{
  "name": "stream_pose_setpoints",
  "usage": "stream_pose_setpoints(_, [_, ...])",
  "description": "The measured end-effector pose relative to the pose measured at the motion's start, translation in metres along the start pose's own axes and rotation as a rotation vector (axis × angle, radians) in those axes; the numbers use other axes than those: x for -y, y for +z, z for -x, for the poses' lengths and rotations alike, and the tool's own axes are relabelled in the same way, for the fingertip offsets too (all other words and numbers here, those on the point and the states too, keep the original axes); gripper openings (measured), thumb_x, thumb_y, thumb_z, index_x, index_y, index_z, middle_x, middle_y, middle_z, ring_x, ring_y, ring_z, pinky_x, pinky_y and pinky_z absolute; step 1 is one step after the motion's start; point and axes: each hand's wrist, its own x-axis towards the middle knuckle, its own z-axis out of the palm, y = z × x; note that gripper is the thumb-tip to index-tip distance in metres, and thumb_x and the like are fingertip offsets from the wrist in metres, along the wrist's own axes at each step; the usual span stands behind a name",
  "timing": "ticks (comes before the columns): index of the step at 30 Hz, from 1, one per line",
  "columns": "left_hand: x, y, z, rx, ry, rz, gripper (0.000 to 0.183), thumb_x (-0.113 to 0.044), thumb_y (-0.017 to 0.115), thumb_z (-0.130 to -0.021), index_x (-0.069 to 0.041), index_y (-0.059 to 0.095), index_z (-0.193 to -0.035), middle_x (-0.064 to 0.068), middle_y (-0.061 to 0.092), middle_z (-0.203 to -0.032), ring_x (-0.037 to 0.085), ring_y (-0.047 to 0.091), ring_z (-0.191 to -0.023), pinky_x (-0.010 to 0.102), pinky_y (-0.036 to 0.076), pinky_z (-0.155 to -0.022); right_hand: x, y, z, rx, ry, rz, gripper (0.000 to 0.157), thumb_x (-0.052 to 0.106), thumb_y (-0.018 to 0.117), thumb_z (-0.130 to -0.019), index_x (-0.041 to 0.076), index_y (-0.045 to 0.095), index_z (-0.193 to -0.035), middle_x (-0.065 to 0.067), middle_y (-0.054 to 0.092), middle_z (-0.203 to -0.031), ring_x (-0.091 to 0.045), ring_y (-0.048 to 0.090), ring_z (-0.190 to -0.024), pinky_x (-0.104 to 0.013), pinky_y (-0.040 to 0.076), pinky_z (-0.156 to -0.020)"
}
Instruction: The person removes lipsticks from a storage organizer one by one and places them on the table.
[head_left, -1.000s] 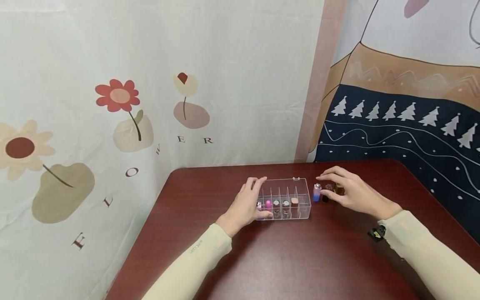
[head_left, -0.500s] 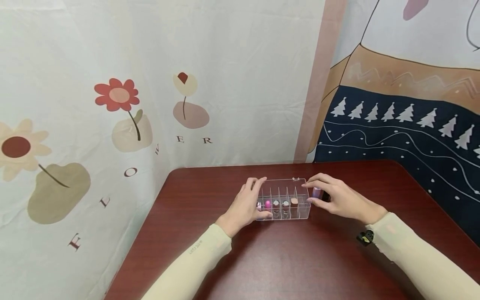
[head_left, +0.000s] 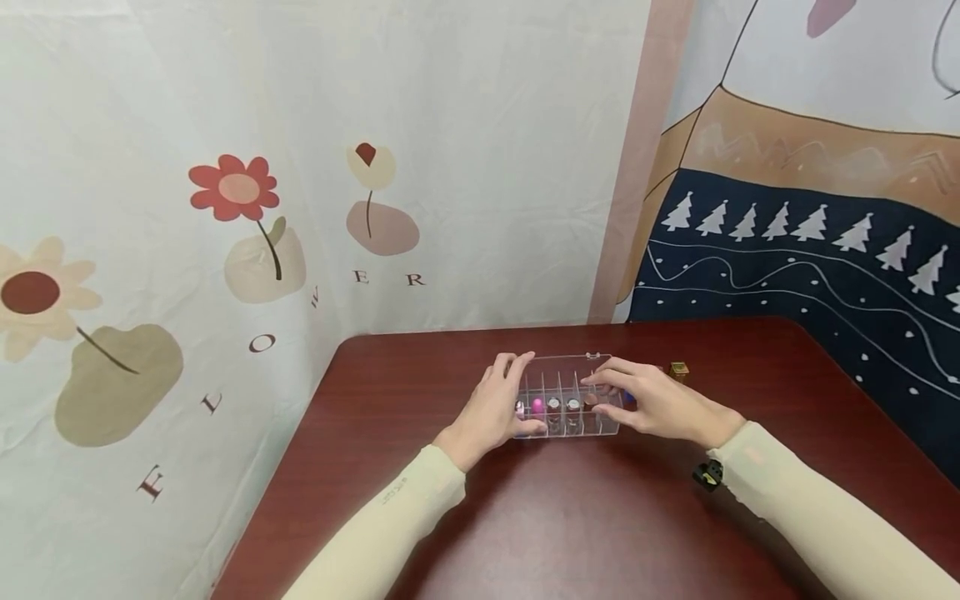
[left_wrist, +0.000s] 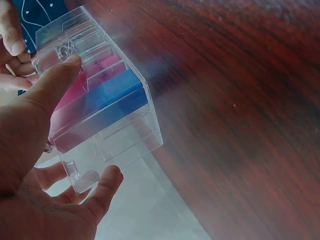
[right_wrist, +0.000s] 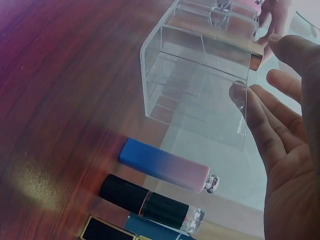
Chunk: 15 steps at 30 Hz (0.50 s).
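A clear divided lipstick box (head_left: pixel 606 423) stands on the table, with several lipsticks upright in its slots. My left hand (head_left: pixel 487 412) grips its left end, thumb at the front and fingers over the back. Closest to that thumb in the left wrist view is a pink-and-blue lipstick (left_wrist: pixel 110 97). A bright pink top (head_left: pixel 537 406) and two silver tops (head_left: pixel 554 403) follow to the right. My right hand (head_left: pixel 652 402) reaches over the box's right end with thumb and fingers spread. Between them in the right wrist view shows the brown end of a lipstick (right_wrist: pixel 256 59).
Right of the box stand another blue-to-pink lipstick (right_wrist: pixel 162 165), a black tube (right_wrist: pixel 145 200) with a clear end and a black tube with gold trim (right_wrist: pixel 107 230). A gold top (head_left: pixel 678 371) shows behind my right hand. A printed cloth (head_left: pixel 487 167) hangs behind the table (head_left: pixel 525 517).
My right hand has moved left, from the loose lipsticks to over the right end of the box. The left hand keeps its place on the box.
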Motion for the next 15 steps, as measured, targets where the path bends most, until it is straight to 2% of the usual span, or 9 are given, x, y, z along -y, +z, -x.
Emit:
stream_pose_setpoints(3, [-0.0008, -0.0002, -0.0001, -0.001, -0.002, -0.006, 0.124, -0.043, 0.109, -0.082, -0.014, 0.037, -0.180, 0.020, 0.052, -0.164, 0.044, 0.062, -0.143, 0.056, 0.059, -0.124, 0.0007, 0.0010, -0.0010, -0.003, 0.003, 0.006, 0.045, 0.018, 0.097, -0.097, 0.008, 0.082, -0.139, -0.008, 0.078, -0.126, -0.016, 0.070, -0.085, -0.031, 0.067, -0.073])
stream_pose_setpoints(15, [-0.0022, -0.0008, 0.0006, -0.002, -0.006, 0.008, 0.124, -0.041, 0.110, -0.081, -0.014, 0.039, -0.179, 0.020, 0.053, -0.162, 0.043, 0.063, -0.141, 0.056, 0.060, -0.122, 0.0068, 0.0053, -0.0022, -0.003, 0.030, 0.037, 0.038, 0.020, 0.095, -0.099, 0.013, 0.085, -0.135, -0.001, 0.083, -0.116, -0.013, 0.074, -0.090, -0.033, 0.071, -0.082])
